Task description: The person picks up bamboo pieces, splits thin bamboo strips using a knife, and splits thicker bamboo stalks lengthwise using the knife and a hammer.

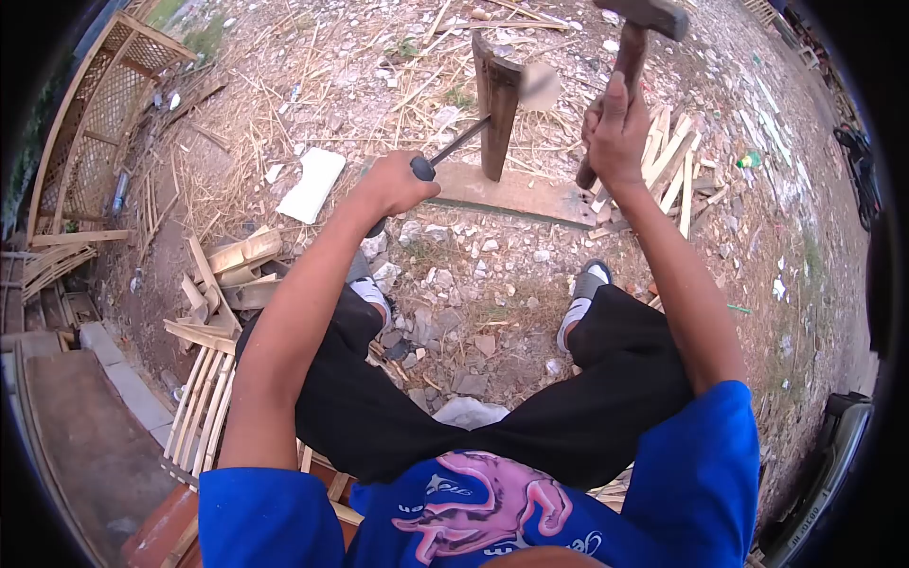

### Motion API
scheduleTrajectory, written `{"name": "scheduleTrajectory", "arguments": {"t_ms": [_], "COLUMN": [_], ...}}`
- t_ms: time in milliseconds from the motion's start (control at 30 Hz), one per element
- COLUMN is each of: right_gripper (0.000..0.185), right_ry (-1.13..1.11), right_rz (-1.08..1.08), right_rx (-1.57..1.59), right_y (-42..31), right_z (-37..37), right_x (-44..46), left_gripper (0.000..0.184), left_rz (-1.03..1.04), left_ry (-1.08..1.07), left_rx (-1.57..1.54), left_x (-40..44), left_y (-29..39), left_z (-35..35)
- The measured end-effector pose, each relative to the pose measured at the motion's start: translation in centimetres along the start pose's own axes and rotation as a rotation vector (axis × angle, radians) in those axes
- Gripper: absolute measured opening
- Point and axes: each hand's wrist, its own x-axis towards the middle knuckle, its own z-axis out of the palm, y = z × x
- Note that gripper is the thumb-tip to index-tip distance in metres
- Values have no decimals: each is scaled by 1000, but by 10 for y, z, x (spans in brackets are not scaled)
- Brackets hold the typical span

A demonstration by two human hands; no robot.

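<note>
My right hand (617, 137) is closed around the wooden handle of a hammer (653, 14), raised at the upper right with its dark head at the frame's top. In my left hand (393, 185) is a black-handled tool with a thin metal shaft (461, 140); its exact kind is unclear. The shaft's far end meets an upright brown piece of wood (497, 123), which stands on a flat wooden board (521, 192) on the ground. Beside the upright wood is a pale round patch (540, 87) that I cannot make out.
Split wood sticks (674, 161) lie beyond my right hand. A white block (312, 185) rests left of the board. More wood scraps (241, 260) are piled by my left leg, and a lattice wooden frame (95, 133) stands at the far left. Rubble and straw cover the ground.
</note>
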Motion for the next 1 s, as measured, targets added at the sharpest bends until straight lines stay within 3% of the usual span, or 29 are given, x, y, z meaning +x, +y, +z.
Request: {"name": "scheduleTrajectory", "arguments": {"t_ms": [33,67,100,133,233,367,433,567,633,733,833,1000], "right_gripper": [49,48,51,50,50,58,59,53,50,49,52,51], "right_ry": [-158,-487,-511,-408,-493,-347,-225,-135,-493,-369,-406,-182], "right_rz": [74,275,285,304,352,140,138,92,216,466,383,268], "right_rx": [-502,-764,-793,-757,-725,-662,-500,-246,-844,-706,-766,-559], "right_y": [8,29,54,56,35,-12,-38,35,56,62,44,4], "right_z": [-8,-15,-12,0,2,0,5,6,-7,4,-13,-12], "right_x": [-19,-24,-36,-46,-25,1,7,-32,-33,-32,-20,2], "left_gripper": [41,41,42,42,42,41,39,38,39,43,46,48], "left_rz": [-5,4,9,10,-37,15,-16,-24,-75,-81,-22,8], "left_ry": [-10,-20,-26,-26,-24,8,-28,-47,-83,-100,-13,-28], "left_rx": [0,34,64,104,18,-4,-12,-11,-2,5,46,4], "left_x": [0,2,5,6,3,8,5,5,2,10,17,19], "left_y": [2,1,-6,-11,-13,-13,-4,6,19,3,-7,-1], "left_z": [0,0,1,-4,-5,9,3,2,-2,1,17,17]}}
